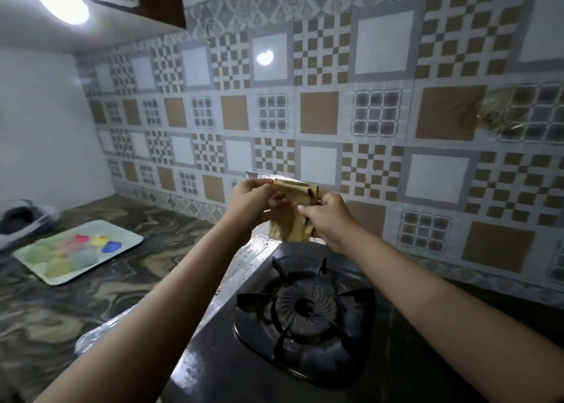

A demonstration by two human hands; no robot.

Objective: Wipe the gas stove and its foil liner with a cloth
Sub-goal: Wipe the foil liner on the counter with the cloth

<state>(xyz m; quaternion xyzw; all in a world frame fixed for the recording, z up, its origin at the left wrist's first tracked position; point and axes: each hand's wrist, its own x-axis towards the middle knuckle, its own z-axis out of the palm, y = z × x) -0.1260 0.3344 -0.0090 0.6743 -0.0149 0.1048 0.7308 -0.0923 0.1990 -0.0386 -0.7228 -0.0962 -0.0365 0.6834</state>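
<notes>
A black glass gas stove [381, 357] fills the lower right, with a dark burner and its pan support [305, 311] in the middle. Shiny foil liner [247, 259] runs along the stove's left edge and stands up behind it against the wall. Both hands hold a tan cloth [293, 213] in the air above the stove's far left corner. My left hand [251, 201] pinches the cloth's upper left part. My right hand [328, 219] grips its right side. The cloth hangs bunched between them.
A marbled dark countertop [91, 305] spreads to the left. On it lies a pale tray [128, 236] with coloured pieces, and a dark bowl-like object [24, 219] sits at the far left. A patterned tiled wall [335, 112] rises behind the stove.
</notes>
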